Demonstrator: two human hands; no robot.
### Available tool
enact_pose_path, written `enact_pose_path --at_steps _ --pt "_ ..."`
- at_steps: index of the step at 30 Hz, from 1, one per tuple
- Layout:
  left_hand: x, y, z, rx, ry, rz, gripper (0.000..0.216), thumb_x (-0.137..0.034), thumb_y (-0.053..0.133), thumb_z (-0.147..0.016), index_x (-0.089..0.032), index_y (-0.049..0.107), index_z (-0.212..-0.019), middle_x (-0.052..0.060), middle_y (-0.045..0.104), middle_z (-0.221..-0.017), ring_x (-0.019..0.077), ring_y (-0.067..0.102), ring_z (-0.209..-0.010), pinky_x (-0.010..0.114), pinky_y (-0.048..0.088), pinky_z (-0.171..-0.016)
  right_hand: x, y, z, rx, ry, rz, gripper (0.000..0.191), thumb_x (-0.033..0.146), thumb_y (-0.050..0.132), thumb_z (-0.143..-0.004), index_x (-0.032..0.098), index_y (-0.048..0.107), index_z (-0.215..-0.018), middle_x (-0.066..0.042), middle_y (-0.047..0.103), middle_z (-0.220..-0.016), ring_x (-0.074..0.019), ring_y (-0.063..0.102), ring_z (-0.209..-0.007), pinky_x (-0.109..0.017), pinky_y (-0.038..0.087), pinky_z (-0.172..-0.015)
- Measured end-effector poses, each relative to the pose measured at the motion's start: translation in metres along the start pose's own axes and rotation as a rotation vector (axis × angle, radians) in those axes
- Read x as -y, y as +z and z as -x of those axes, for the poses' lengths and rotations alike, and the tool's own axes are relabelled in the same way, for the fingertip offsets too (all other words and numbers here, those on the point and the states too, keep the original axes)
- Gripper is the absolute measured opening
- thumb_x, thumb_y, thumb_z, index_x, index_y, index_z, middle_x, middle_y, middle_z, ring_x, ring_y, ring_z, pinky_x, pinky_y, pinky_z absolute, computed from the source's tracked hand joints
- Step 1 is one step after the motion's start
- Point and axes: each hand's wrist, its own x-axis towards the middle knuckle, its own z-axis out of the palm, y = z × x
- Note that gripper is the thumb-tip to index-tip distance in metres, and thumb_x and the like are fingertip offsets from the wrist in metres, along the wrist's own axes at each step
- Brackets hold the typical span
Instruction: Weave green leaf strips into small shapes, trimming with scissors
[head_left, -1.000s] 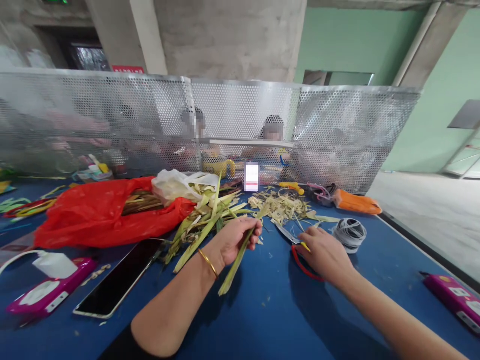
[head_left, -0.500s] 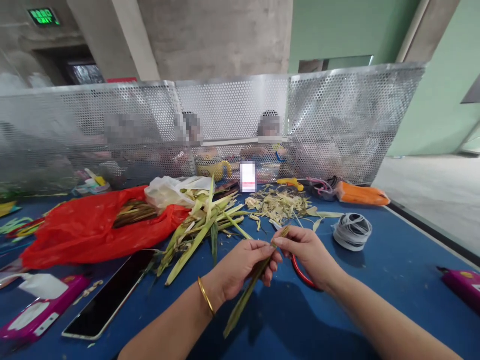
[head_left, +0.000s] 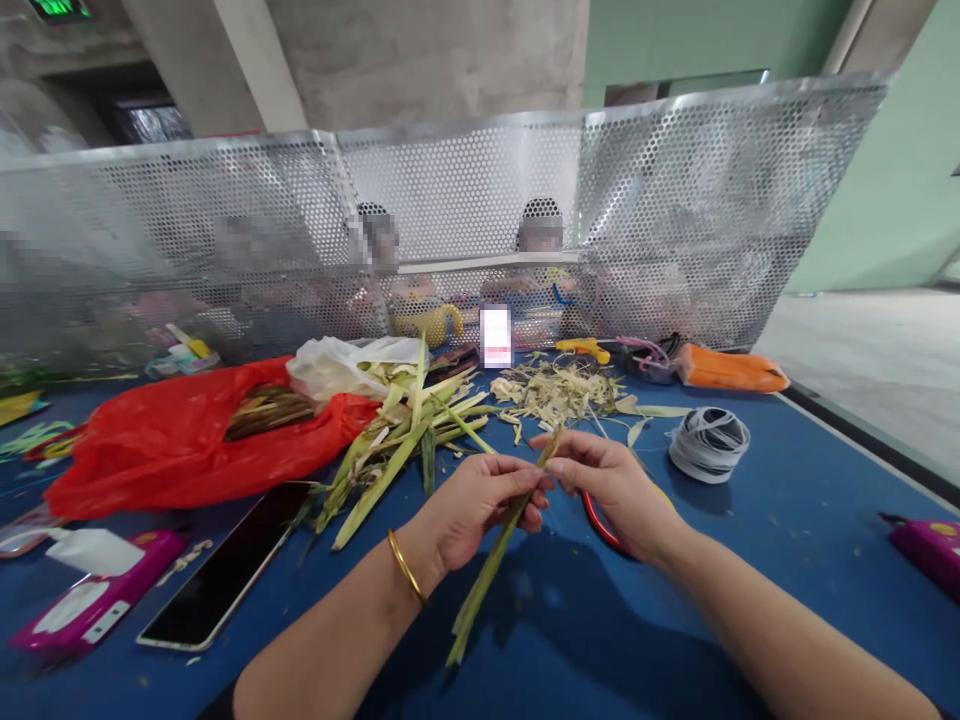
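Fingers on green stalk, possibly a reed

On the near side of my hands the blue table is bare but for the stalk I pinch. Right of my right hand it is open up to the grey coil. Left of my left hand, the stalk heap, red bag and phone crowd it. Beyond lie scraps, then the mesh screen.

Left hand, right hand, both pinched.
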Motion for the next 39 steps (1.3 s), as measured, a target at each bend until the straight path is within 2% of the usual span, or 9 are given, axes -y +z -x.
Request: enact_pose_path --at_steps 4,9,13,16,23,29,34,36,39 --pt "-0.004 -0.004 0.000 -0.019 0.004 0.082 0.022 -0.028 0.078 -0.067 -0.008 0.070 -0.073 0.003 0.062 -0.063 0.0092 0.058 -0.053 0.021 0.049 -0.056 -0.001 -0.005 -0.004 0.061 0.093 0.116 0.030 0.036 0.076 -0.065 0.016 0.071 -0.087 0.001 0.065 -0.070 -0.0071 0.047 -0.051 -0.022 0.038 -0.050" --pt "0.000 -0.006 -0.003 0.017 -0.024 0.119 0.014 -0.022 0.072 -0.073 -0.008 0.070 -0.074 0.003 0.062 -0.063 0.0082 0.058 -0.051 0.019 0.050 -0.055 -0.012 -0.002 -0.004 0.148 0.154 0.196 0.029 0.043 0.075 -0.067 0.015 0.066 -0.071 0.001 0.062 -0.062 -0.0082 0.052 -0.051 -0.022 0.042 -0.051" --pt "0.003 -0.008 -0.007 -0.028 -0.003 0.143 0.011 -0.019 0.069 -0.076 -0.009 0.070 -0.075 0.002 0.060 -0.063 0.0069 0.056 -0.049 0.019 0.049 -0.052 -0.009 -0.005 -0.005 0.076 0.131 0.131 0.032 0.047 0.072 -0.070 0.018 0.058 -0.073 0.002 0.061 -0.061 -0.0103 0.057 -0.049 -0.023 0.044 -0.050" --pt "0.003 -0.008 -0.009 -0.083 0.007 0.160 0.009 -0.017 0.068 -0.077 -0.009 0.071 -0.079 0.000 0.060 -0.064 0.0055 0.055 -0.048 0.018 0.048 -0.050 -0.001 -0.011 -0.007 0.035 0.072 0.127 0.029 0.044 0.068 -0.075 0.018 0.054 -0.071 0.005 0.054 -0.055 -0.0090 0.052 -0.044 -0.023 0.040 -0.048" --pt "0.002 -0.004 -0.008 -0.167 -0.004 0.084 0.011 -0.018 0.070 -0.074 -0.008 0.071 -0.078 0.001 0.061 -0.063 0.0053 0.054 -0.047 0.017 0.046 -0.049 0.002 -0.018 -0.007 -0.029 -0.107 0.444 0.028 0.042 0.056 -0.084 0.019 0.050 -0.069 0.007 0.040 -0.050 -0.0089 0.036 -0.047 -0.023 0.028 -0.047" --pt "0.008 -0.004 -0.011 -0.126 0.061 -0.220 0.014 -0.025 0.068 -0.074 -0.012 0.067 -0.076 0.000 0.061 -0.062 0.0076 0.053 -0.047 0.021 0.045 -0.051 0.003 -0.018 -0.002 -0.087 -0.327 0.792 0.021 0.032 0.051 -0.089 0.019 0.055 -0.072 0.004 0.044 -0.058 -0.0109 0.039 -0.055 -0.023 0.031 -0.052" --pt "0.006 -0.005 -0.005 -0.165 0.289 -0.908 0.013 -0.023 0.057 -0.080 -0.017 0.067 -0.076 0.001 0.064 -0.065 0.0122 0.057 -0.057 0.023 0.042 -0.058 0.010 -0.017 0.002 0.029 -0.494 1.014 0.015 0.022 0.049 -0.089 0.020 0.057 -0.077 -0.002 0.060 -0.075 -0.0145 0.053 -0.070 -0.024 0.036 -0.062" --pt "0.003 -0.004 0.000 -0.103 0.390 -1.133 0.013 -0.020 0.057 -0.079 -0.018 0.069 -0.074 0.001 0.066 -0.067 0.0139 0.059 -0.065 0.024 0.041 -0.062 0.009 -0.019 0.000 0.088 -0.478 1.015 0.015 0.022 0.050 -0.089 0.020 0.057 -0.075 -0.002 0.059 -0.075 -0.0146 0.053 -0.070 -0.024 0.036 -0.062" --pt "0.000 -0.004 0.004 0.087 0.382 -1.131 0.014 -0.020 0.057 -0.080 -0.018 0.069 -0.073 0.000 0.065 -0.064 0.0121 0.059 -0.060 0.021 0.041 -0.061 0.002 -0.024 -0.009 0.142 -0.267 0.831 0.020 0.029 0.055 -0.083 0.019 0.054 -0.067 0.003 0.051 -0.060 -0.0120 0.045 -0.058 -0.023 0.033 -0.055"
